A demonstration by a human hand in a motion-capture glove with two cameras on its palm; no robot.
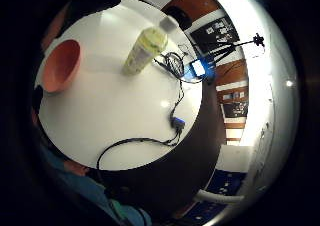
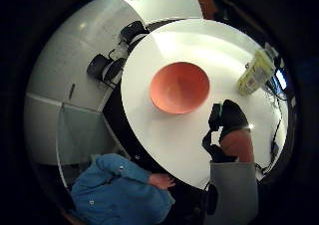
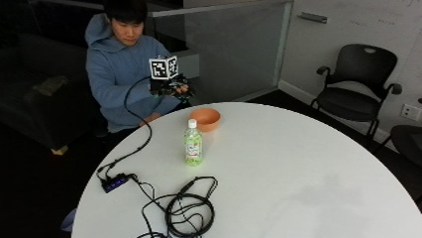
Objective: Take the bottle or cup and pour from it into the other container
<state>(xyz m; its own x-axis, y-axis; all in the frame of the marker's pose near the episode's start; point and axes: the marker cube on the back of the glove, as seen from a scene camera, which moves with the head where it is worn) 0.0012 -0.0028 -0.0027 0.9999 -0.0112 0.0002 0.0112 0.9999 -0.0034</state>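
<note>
I see my gloved right hand (image 3: 170, 88) raised above the tabletop (image 3: 296, 168) edge, grasping nothing; its fingers I cannot tell. The bottle (image 3: 192, 143) stands upright just beside the orange bowl (image 3: 205, 119).

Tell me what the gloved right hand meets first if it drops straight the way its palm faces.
Probably the orange bowl: the right hand hangs raised above the table's near edge, and the thumb-side palm view centres on that bowl. The bottle stands further off. Depth is uncertain.

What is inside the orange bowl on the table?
Nothing shows inside the orange bowl: the thumb side palm view looks into a bare orange interior. The outside view shows only its far inner wall. The capped bottle stands apart from it, and the gloved right hand is raised above the table's edge.
</note>
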